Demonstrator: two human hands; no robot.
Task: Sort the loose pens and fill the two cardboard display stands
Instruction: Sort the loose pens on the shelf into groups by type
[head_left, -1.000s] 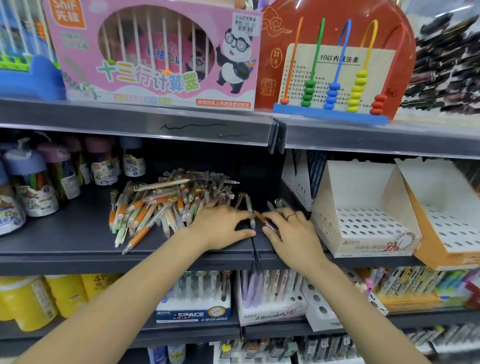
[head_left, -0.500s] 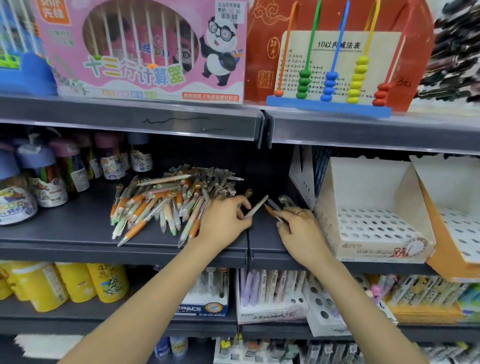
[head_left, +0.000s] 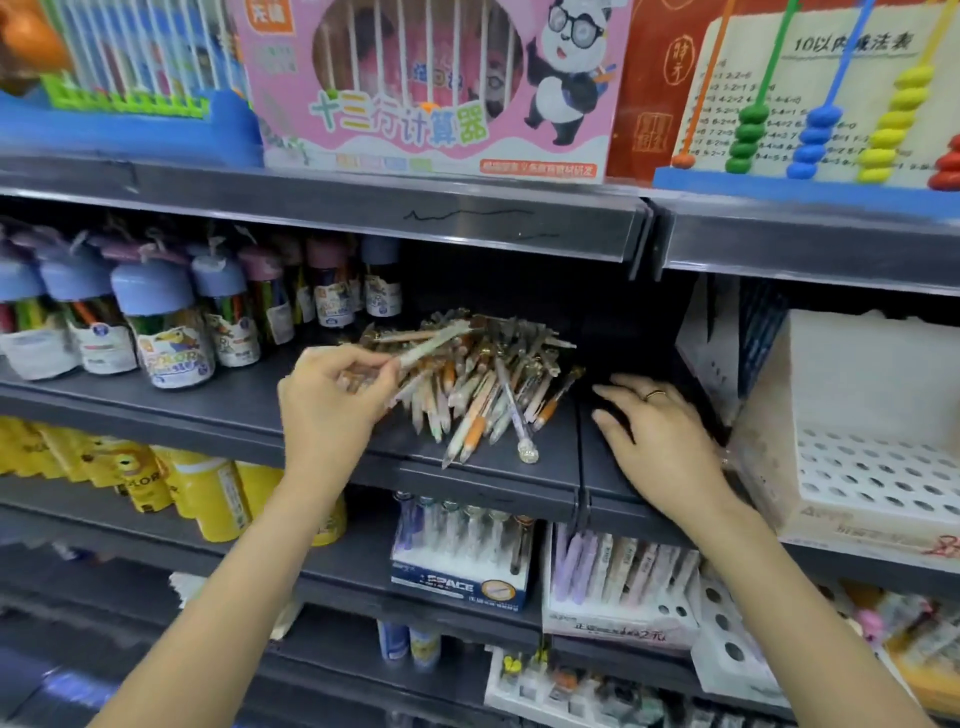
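Note:
A heap of loose pens (head_left: 483, 384), orange, green and pale, lies on the dark middle shelf (head_left: 218, 410). My left hand (head_left: 332, 410) is raised just left of the heap and pinches a pale pen (head_left: 426, 348) that points up and right over the pile. My right hand (head_left: 660, 436) rests flat on the shelf to the right of the heap, fingers spread, a ring on one finger, nothing in it. A white cardboard display stand (head_left: 857, 467) with an empty perforated tray stands at the far right. The second stand is out of view.
Round jars with blue and pink lids (head_left: 161, 332) line the shelf's left. The shelf above carries a pink abacus box (head_left: 431, 88) and a bead abacus (head_left: 831, 104). Below sit filled pen boxes (head_left: 462, 556) and yellow bottles (head_left: 208, 493).
My left hand lifted a pale pen off the shelf and carried it left over the heap. My right hand let its pens go and flattened. The camera moved closer and left.

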